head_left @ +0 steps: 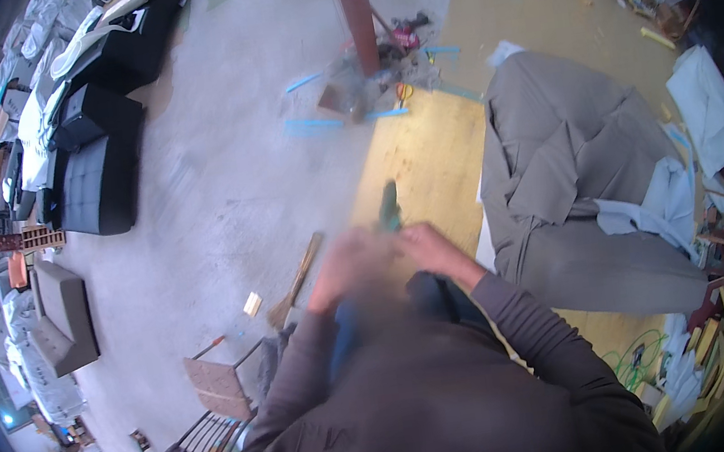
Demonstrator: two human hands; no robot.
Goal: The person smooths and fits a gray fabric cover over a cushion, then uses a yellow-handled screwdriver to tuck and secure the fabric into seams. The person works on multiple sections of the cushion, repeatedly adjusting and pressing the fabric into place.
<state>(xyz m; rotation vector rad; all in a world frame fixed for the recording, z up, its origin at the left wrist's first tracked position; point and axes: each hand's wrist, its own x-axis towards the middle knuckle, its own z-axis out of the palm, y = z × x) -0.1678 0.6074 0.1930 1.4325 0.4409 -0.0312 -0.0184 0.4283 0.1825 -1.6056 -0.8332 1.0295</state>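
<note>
Both my hands are together in front of my body, above the edge of a yellow wooden board [412,151]. My left hand [346,260] is smeared by motion, so its fingers cannot be made out. Close to it on the right, my right hand [431,246] has its fingers curled together, and what they hold is hidden. Just beyond the hands a dark green, elongated thing [390,204] points away from me. Whether either hand touches it is unclear. To the right, a large grey fabric sheet [553,146] lies rumpled over the board.
A red-brown post [355,16] stands ahead, with clutter and blue strips [314,123] around its foot. At left on the floor lie a broom [296,280] and a small pale block [253,304]. Black sofa pieces [100,183] and a grey sofa [61,316] stand further left.
</note>
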